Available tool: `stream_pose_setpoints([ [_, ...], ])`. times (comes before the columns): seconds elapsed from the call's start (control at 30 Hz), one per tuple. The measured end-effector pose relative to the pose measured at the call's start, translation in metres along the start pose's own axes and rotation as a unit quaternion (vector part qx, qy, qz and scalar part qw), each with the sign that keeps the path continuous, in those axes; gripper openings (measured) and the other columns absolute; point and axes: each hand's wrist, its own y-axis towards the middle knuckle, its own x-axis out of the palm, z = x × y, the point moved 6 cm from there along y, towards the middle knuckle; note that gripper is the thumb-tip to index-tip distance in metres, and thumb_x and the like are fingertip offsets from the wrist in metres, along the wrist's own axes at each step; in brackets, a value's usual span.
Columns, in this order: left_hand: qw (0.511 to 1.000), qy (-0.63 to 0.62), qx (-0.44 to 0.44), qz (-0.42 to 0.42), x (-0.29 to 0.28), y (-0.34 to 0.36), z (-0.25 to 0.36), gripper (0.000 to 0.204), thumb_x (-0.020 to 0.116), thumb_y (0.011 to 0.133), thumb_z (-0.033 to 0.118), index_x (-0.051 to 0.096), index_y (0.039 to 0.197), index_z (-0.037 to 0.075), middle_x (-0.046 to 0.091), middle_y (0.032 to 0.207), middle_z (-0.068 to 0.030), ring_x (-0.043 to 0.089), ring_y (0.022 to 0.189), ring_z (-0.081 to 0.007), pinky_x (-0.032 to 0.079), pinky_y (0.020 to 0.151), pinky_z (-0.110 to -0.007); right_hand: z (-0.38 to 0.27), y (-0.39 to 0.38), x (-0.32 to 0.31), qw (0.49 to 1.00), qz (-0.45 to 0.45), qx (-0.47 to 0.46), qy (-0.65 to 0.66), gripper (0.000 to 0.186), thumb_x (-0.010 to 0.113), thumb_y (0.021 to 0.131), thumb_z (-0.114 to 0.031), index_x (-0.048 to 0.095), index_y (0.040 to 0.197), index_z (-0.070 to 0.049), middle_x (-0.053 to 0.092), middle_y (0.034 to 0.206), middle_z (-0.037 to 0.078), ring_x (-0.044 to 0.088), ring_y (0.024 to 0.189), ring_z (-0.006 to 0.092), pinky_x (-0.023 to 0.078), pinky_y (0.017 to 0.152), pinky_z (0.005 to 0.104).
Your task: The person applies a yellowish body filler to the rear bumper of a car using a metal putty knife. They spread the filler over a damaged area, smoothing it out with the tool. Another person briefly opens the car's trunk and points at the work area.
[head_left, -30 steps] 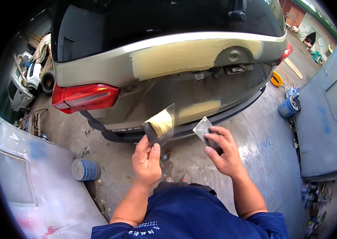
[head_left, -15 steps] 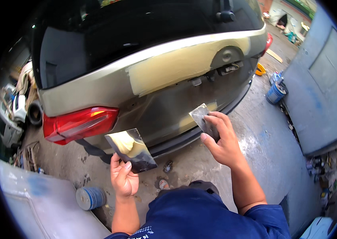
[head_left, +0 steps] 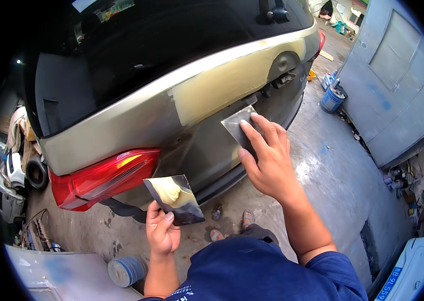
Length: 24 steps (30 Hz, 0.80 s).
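Note:
Pinched at its lower edge, a dark square plate (head_left: 186, 206) rests in my left hand (head_left: 162, 232). A lump of cream-yellow body filler (head_left: 165, 189) lies on the plate's upper part. My right hand (head_left: 270, 161) grips a thin dark scraper (head_left: 238, 124), thumb beneath and fingers on its face. The scraper is raised in front of the car's tailgate; whether it touches cannot be told. Across the tailgate (head_left: 116, 118) spreads a wide, smooth patch of pale yellow filler (head_left: 217, 93). It ends beside a bare round recess (head_left: 285, 62).
A red tail light (head_left: 106, 175) sits at the car's left corner. Blue buckets stand at lower left (head_left: 127, 271) and right (head_left: 332, 99). A grey panel door (head_left: 397, 75) rises at right. Another car (head_left: 410, 266) shows at lower right. A tyre (head_left: 36, 172) and car parts lie at left.
My right hand has raised the scraper up and left, toward the tailgate, with its face turned flatter. My left hand has shifted slightly right and down with the plate. The view has shifted.

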Motion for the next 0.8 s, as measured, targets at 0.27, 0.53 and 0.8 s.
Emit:
stream_pose_setpoints([
  [0.27,1.0,-0.007,0.01,0.003,-0.005,-0.009,0.001,0.049,0.044,0.084,-0.007,0.042,0.132,0.002,0.051,0.132,-0.0193,0.051,0.122,-0.031,0.043,0.104,-0.046,-0.045,0.055,0.009,0.994,0.035,-0.089,-0.054,0.046,0.063,0.078,-0.018,0.056,0.123,-0.012,0.046,0.131,0.012,0.044,0.111,0.0361,0.037,0.085,0.047],
  [0.53,0.999,-0.021,0.02,0.028,-0.015,-0.017,-0.004,0.048,0.045,0.084,-0.007,0.042,0.131,0.002,0.052,0.131,-0.0186,0.052,0.121,-0.0305,0.043,0.104,-0.046,-0.053,0.077,0.015,0.993,0.016,-0.083,-0.078,0.043,0.059,0.081,-0.021,0.057,0.123,-0.011,0.049,0.13,0.014,0.046,0.11,0.0388,0.039,0.082,0.0489],
  [0.8,0.999,-0.011,0.022,0.036,-0.021,-0.016,0.0,0.047,0.045,0.084,-0.006,0.043,0.13,0.002,0.052,0.131,-0.0182,0.052,0.121,-0.0296,0.043,0.104,-0.045,-0.057,0.081,0.018,0.993,0.018,-0.079,-0.081,0.042,0.059,0.081,-0.022,0.058,0.122,-0.011,0.051,0.128,0.014,0.047,0.109,0.0387,0.04,0.081,0.0494],
])
